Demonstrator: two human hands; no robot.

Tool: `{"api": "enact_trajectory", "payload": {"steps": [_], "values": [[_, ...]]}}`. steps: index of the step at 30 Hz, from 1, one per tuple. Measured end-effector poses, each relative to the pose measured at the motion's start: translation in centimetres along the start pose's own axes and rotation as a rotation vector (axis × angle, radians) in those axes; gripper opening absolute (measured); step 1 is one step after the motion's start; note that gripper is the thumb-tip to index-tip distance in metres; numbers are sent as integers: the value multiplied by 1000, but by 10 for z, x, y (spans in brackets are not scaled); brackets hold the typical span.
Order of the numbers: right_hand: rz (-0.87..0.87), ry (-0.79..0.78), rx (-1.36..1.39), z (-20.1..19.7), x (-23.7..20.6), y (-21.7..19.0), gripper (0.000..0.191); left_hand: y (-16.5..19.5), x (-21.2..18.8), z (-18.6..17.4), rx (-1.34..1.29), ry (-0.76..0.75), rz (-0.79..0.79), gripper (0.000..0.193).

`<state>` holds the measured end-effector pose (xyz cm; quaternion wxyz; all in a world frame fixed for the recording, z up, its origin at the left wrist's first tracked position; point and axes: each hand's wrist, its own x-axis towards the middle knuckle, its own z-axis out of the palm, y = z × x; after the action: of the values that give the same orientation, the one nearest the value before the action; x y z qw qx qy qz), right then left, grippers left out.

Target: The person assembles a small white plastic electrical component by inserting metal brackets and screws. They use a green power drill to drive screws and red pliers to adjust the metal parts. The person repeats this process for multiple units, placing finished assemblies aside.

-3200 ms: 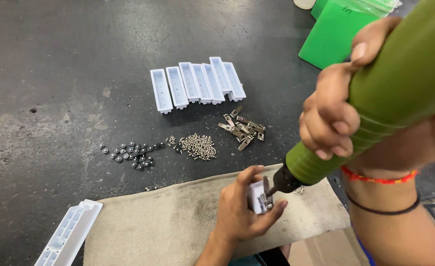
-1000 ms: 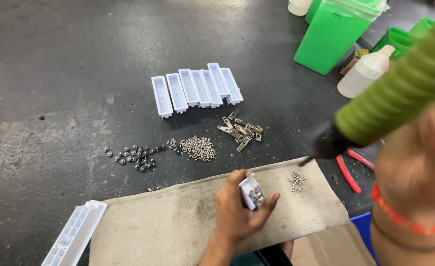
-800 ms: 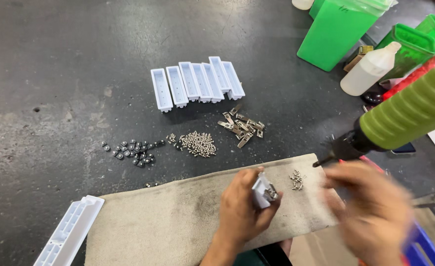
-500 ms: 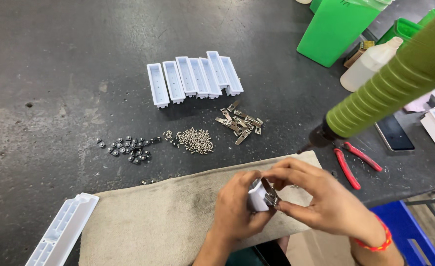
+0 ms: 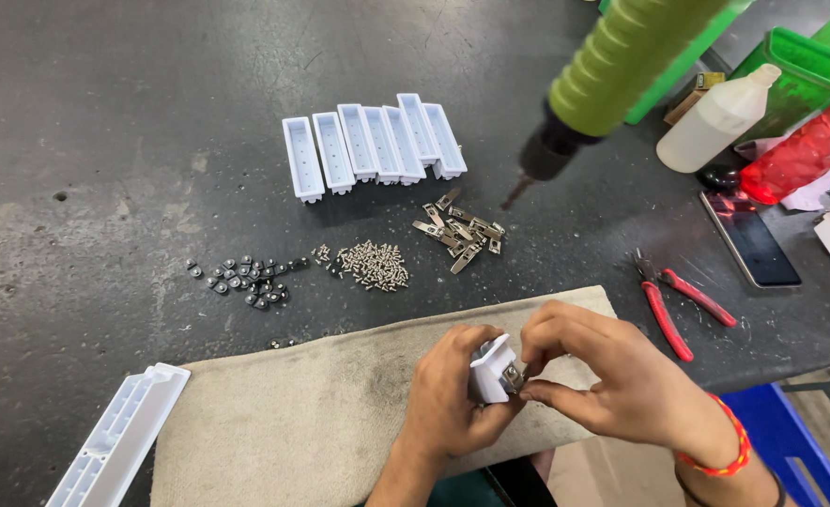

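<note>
Both hands now meet at the bench's near edge: left hand (image 5: pixel 448 408) grips a white part (image 5: pixel 491 369); right hand (image 5: pixel 603 380), screwdriver (image 5: pixel 612 75) released and hanging, pinches its metal clip (image 5: pixel 512 377).

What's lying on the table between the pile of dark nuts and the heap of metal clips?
In the head view, a pile of small silver screws lies between the dark nuts and the metal clips, on the dark table.
</note>
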<state>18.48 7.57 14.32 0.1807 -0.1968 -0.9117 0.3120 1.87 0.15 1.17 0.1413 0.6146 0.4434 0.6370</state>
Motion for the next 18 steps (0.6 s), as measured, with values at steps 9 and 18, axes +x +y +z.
{"api": "enact_trajectory", "payload": {"steps": [9,18], "values": [[-41,77,-136,5,-4,0,51,-3,-1,1,-3,4,-9,59],[-17,112,-138,11,-4,-10,52,-2,-1,-2,-13,6,-1,60]]}}
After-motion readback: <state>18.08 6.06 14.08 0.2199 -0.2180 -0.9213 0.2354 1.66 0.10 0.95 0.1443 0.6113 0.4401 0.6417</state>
